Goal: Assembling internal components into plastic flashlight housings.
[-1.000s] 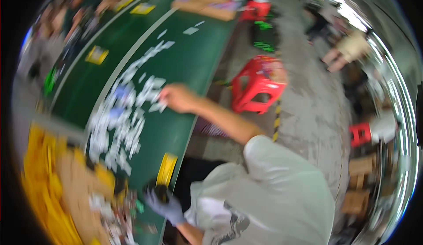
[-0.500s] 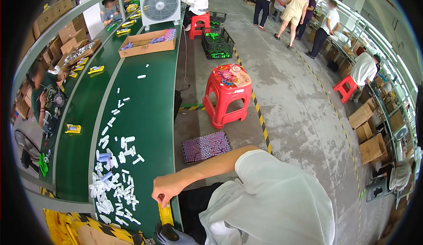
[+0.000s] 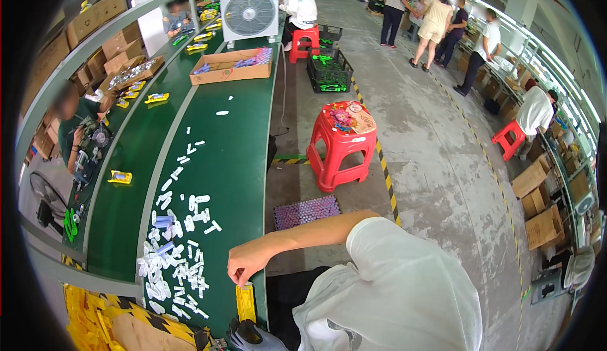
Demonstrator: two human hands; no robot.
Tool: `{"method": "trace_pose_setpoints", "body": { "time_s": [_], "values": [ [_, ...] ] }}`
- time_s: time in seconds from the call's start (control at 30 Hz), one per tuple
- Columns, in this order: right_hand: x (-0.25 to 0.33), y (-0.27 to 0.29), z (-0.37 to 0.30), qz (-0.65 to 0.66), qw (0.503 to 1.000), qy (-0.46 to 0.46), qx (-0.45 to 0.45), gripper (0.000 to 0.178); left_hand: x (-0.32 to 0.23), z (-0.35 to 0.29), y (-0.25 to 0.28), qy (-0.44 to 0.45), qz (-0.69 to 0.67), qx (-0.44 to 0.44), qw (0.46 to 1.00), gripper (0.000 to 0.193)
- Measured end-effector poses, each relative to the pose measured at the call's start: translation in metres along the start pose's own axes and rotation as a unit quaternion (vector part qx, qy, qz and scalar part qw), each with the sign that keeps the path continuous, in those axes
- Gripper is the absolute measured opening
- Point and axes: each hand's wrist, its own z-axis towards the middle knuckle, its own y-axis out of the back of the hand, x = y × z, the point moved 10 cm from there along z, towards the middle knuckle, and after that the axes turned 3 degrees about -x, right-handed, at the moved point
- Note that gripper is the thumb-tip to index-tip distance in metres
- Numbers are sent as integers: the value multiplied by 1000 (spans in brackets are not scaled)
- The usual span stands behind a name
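Note:
My left hand [image 3: 254, 336], in a grey glove with dark fingertips, grips the lower end of a long yellow plastic shell [image 3: 245, 303] at the table's near edge. My bare right hand [image 3: 248, 261] is closed in a pinch at the shell's far end. Whatever lies between those fingertips is too small to make out. Left of the hands, many small white and clear plastic pieces [image 3: 183, 281] are strewn over the green tabletop [image 3: 237, 161]. A few purple cylinders [image 3: 163, 221] lie among them.
A carton [image 3: 231, 73] with purple cylinders and a box fan [image 3: 250, 13] stand farther along the table. Yellow shells [image 3: 120, 177] sit on the belt. A cylinder-filled tray [image 3: 306, 212] and a red stool [image 3: 344, 145] are on the floor at right. Co-workers sit across and beyond.
The view has shifted, so the scene sits farther right. My right hand stays pinched at the shell's far end, and more of the yellow shell now shows below it. My left hand keeps its grip.

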Motion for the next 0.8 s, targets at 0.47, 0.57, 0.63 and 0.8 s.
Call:
{"method": "trace_pose_setpoints", "body": {
  "time_s": [0.47,0.57,0.63,0.8],
  "values": [
    [14,-9,10,-33,998,31,46,16,-10,12,-4,35,-69,17,997,20],
    [16,-15,16,2,997,47,62,15,-8,11,0,45,-64,25,997,22],
    [19,0,18,42,998,47,16,15,-2,4,-4,59,-42,28,997,25],
    [12,10,1,-31,999,-3,18,12,-25,20,-8,52,-52,70,995,26]
  ]
}}
